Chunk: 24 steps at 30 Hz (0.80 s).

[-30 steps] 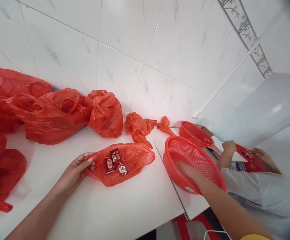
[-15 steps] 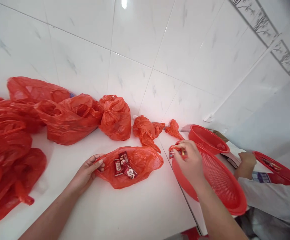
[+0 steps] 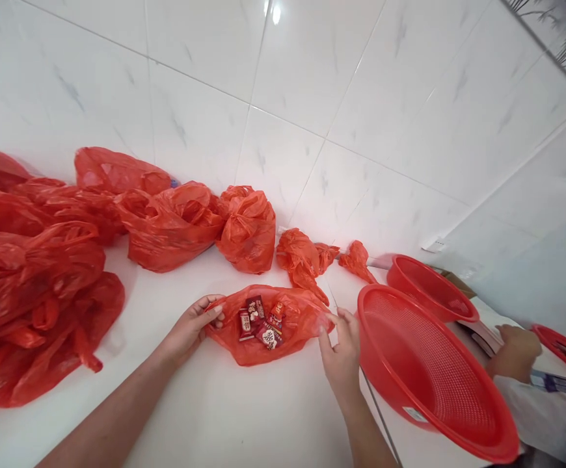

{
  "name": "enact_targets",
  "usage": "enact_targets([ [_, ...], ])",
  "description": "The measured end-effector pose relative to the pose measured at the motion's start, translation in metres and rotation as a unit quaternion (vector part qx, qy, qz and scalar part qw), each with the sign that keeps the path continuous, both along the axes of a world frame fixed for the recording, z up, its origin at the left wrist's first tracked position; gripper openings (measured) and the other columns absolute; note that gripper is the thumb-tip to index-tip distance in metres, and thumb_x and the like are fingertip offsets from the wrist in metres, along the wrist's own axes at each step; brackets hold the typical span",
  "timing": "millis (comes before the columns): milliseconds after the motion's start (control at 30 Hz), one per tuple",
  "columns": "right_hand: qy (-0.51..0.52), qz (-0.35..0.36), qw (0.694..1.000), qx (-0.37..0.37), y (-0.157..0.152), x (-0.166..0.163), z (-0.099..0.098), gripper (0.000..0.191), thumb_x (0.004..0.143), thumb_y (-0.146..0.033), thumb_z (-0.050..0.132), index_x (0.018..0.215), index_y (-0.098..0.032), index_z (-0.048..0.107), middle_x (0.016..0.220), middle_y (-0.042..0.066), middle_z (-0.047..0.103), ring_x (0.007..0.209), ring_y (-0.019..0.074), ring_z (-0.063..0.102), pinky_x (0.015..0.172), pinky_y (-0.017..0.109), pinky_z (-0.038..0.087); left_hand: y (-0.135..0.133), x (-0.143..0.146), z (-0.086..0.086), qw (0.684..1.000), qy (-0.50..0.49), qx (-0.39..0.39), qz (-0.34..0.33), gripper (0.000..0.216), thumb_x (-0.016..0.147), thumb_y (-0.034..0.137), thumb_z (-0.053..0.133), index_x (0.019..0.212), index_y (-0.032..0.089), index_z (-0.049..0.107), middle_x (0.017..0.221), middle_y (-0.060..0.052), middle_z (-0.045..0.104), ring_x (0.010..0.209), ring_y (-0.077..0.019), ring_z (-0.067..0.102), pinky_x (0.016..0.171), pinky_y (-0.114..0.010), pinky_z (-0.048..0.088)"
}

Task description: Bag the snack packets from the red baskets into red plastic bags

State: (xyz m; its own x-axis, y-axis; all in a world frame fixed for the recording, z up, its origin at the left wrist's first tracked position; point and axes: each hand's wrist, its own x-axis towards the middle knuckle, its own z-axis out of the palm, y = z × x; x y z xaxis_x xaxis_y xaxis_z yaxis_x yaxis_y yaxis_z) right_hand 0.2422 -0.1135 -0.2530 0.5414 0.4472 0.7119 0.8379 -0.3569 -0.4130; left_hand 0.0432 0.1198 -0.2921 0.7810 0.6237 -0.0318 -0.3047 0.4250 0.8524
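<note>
A red plastic bag [image 3: 300, 333] lies spread on the white table with its mouth facing up. My left hand [image 3: 188, 333] pinches the left edge of this bag between thumb and fingers. At the opposite end, my right hand [image 3: 344, 354] has its thumb and fingers closed around the bag's right edge. Inside the bag are several small wrapped sweets: dark red packets [image 3: 269, 335] with white print and a brighter red one [image 3: 278, 311] to their right.
Filled red bags [image 3: 173, 227] stand along the tiled wall, and a heap of red bags [image 3: 34, 292] covers the left. To the right are a large red basket [image 3: 410, 364] and a smaller red basket [image 3: 424, 286]. Another person's hand [image 3: 517, 351] is at far right.
My right hand has moved left from beside the large basket to the bag's right edge, leaving its small red packets in the bag. The view has shifted right.
</note>
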Motion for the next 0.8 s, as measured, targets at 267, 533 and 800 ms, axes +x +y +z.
enact_targets([
  [267,0.200,-0.012,0.979,0.044,-0.007,-0.004,-0.025,0.068,0.080,-0.038,0.058,0.139,-0.023,0.027,0.135,0.015,0.042,0.119,0.0275,0.048,0.097,0.048,0.043,-0.012,-0.007,0.011,0.993,0.079,0.028,0.088,0.056,0.070,0.042,0.074,0.116,0.023,0.050,0.069,0.004,0.060,0.066,-0.0120,0.056,0.066,-0.024,0.045],
  [533,0.196,0.049,0.979,0.007,0.016,0.027,0.004,0.035,0.077,-0.041,0.058,0.106,-0.020,0.059,0.109,0.009,0.060,0.097,0.0248,0.058,0.086,0.041,0.047,-0.028,-0.013,0.050,0.973,0.158,0.110,0.130,0.064,0.064,0.042,0.077,0.118,0.023,0.048,0.081,0.002,0.063,0.070,-0.0151,0.062,0.068,-0.030,0.050],
  [800,0.253,0.078,0.946,0.188,0.011,0.038,0.109,0.017,0.077,-0.037,0.057,0.077,-0.020,0.060,0.073,-0.001,0.062,0.065,0.0149,0.056,0.059,0.025,0.043,-0.009,0.004,0.177,0.919,-0.066,0.318,0.225,0.043,0.070,0.023,0.074,0.109,0.021,0.057,0.071,0.005,0.058,0.066,-0.0099,0.058,0.065,-0.024,0.050],
])
